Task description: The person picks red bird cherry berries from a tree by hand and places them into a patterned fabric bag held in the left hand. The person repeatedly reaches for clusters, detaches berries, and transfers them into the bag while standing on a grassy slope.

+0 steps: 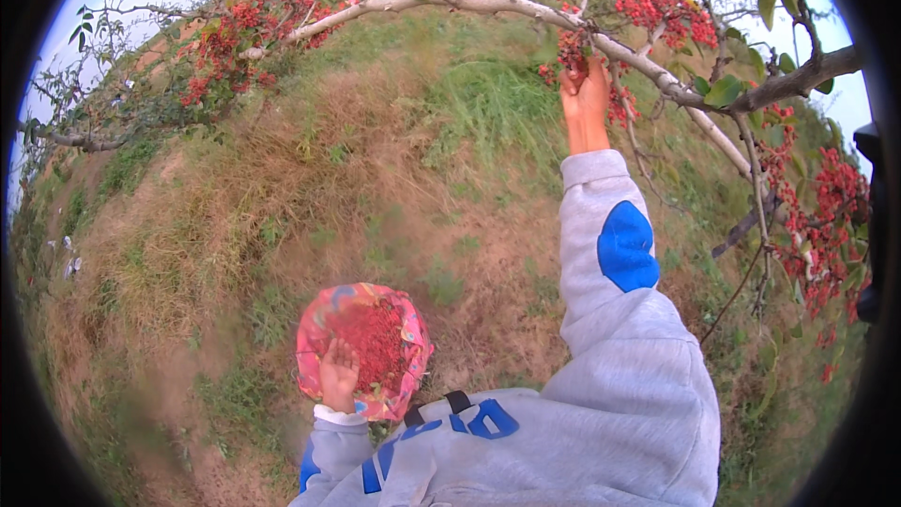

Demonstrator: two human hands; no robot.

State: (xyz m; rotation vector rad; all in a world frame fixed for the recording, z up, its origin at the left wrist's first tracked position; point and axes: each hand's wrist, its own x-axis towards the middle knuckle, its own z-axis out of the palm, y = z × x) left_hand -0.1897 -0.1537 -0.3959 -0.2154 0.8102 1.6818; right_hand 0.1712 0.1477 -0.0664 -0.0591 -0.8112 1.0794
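Observation:
My right hand [586,100] is raised to the branch, its fingers closed around a cluster of small red berries [571,49] just under the bark. The berries look like Sichuan pepper. Low in front of me, my left hand [340,372] is turned palm up over the near left side of a round container [415,384] lined with pink patterned material. Nothing shows in that palm. A heap of loose red berries [380,345] fills much of the container.
A pale branch [507,5] arches across the top, with dense red clusters [246,14] at left. More berry clusters [830,190] and bare twigs [757,190] hang at right, near my sleeve. Below lies a slope of dry grass [232,190] with green weeds.

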